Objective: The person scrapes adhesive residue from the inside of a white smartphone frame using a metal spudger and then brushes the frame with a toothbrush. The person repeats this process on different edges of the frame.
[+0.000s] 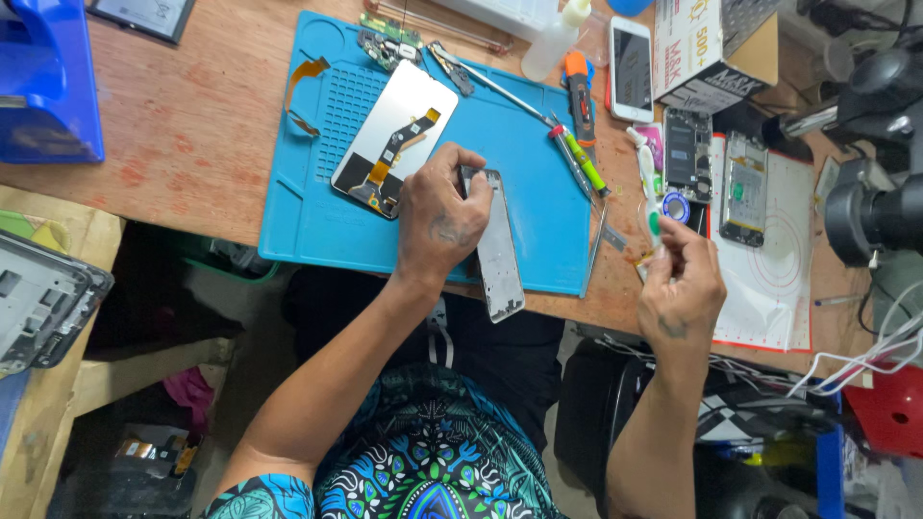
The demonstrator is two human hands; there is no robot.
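My left hand grips a long silver phone frame by its upper end, over the front edge of a blue work mat. The frame's lower end hangs past the mat's edge. Just left of that hand a phone screen panel lies face down on the mat, with an orange flex cable on its back. My right hand is raised at the table's right front and pinches a small thing between its fingertips; a white and green tool reaches up from those fingers. What the small thing is I cannot tell.
Screwdrivers and tweezers lie along the mat's right side. Two opened phones rest on a white mat, a white phone and a cardboard box behind them. A microscope stands at right. A blue bin sits far left.
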